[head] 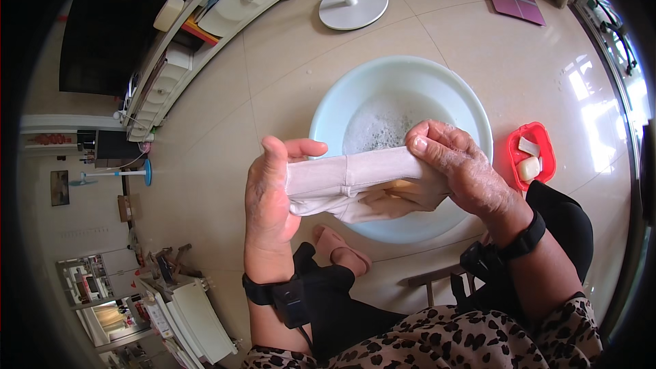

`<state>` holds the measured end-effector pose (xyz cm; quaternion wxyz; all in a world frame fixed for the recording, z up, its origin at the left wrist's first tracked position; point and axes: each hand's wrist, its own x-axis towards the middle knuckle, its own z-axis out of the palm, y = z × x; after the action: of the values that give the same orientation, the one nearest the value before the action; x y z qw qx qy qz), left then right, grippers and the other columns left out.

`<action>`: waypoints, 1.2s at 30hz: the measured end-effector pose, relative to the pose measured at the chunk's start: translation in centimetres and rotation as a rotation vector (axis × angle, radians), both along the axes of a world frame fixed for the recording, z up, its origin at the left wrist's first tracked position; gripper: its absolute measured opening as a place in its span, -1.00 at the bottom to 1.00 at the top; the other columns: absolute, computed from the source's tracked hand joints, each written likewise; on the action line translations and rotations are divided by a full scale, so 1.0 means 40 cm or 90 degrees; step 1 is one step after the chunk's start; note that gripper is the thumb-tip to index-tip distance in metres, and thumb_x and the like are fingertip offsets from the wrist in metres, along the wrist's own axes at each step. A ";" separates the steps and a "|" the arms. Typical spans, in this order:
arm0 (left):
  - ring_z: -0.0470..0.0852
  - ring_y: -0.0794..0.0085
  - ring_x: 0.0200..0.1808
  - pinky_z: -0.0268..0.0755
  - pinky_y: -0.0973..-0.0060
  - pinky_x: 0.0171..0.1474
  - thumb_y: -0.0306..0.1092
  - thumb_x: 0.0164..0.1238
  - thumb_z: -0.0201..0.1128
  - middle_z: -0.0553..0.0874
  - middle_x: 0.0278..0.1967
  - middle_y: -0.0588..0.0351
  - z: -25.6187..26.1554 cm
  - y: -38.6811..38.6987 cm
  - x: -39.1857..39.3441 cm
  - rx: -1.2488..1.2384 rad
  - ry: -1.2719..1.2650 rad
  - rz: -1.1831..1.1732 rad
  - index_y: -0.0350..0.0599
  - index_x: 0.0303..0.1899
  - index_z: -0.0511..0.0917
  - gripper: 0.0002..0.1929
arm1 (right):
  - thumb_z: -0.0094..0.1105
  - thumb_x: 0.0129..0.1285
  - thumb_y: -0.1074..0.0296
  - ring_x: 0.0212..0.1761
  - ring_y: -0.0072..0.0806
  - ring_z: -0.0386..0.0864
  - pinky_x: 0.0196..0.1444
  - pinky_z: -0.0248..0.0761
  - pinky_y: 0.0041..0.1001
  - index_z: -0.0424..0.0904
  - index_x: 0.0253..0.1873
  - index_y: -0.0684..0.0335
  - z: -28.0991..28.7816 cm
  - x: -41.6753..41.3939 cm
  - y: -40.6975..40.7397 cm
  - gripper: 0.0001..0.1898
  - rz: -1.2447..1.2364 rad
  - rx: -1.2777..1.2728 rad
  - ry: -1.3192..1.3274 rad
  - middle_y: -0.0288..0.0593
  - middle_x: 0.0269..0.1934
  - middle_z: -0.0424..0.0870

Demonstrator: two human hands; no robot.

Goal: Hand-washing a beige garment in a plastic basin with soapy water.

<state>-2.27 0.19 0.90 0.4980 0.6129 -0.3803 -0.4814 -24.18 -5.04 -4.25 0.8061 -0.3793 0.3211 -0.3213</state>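
A wet, pale pink garment [382,174] with a wide waistband is stretched between my two hands, above a light blue plastic basin [328,97]. My right hand [461,169], with suds on its skin, pinches the band's right end between thumb and fingers. At the left end, my left hand [271,195] holds the cloth against its palm; its thumb stands up, one finger points right and the other fingers are hidden. Sudsy water [379,120] lies in the basin. To the basin's right, a red plastic soap dish [551,156] holds a pale soap bar [528,168] and a whitish piece [529,146].
A round white stand base [353,5] and a pink square scale [514,0] are on the tiled floor beyond the basin. A white drawer cabinet [246,5] runs along the left. Near my legs are a pink slipper [333,243] and part of a wooden stool [435,278].
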 end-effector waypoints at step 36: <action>0.57 0.58 -0.25 0.43 0.59 -0.13 -0.20 0.29 0.28 0.63 -0.31 0.14 -0.046 0.002 -0.029 0.132 0.173 -0.071 -0.33 -0.17 0.55 -0.68 | 0.25 0.25 0.22 -0.52 -0.74 0.37 -0.54 0.19 -0.68 0.59 -0.19 0.27 -0.024 0.010 0.015 -0.78 0.190 -0.007 0.018 -0.42 -0.48 0.52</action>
<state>-3.45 0.28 -0.95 0.4513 0.5681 -0.2915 -0.6234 -23.79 -4.43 -5.19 0.8383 -0.4315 0.2708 -0.1945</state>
